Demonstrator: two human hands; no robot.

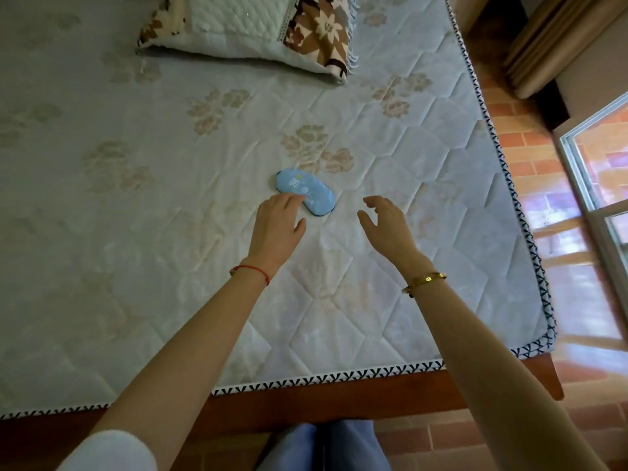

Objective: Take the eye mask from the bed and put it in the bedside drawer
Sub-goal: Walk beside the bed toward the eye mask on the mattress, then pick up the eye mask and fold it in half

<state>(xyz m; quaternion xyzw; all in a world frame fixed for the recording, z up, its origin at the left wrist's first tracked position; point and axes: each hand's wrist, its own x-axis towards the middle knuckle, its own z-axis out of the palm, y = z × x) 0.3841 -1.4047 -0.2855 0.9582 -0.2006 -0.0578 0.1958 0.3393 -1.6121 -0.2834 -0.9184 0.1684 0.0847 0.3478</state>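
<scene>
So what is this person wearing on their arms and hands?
Both hands are bare, no gloves or rings visible. The left hand has a thin red string bracelet at the wrist and a white sleeve pushed up near the elbow. The right hand wears a gold bangle; that forearm is bare.

White print on the eye mask [304,191] is unreadable.

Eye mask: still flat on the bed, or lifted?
Flat on the mattress. The eye mask lies printed side up; left hand fingertips touch its near edge, no grip yet.
</scene>
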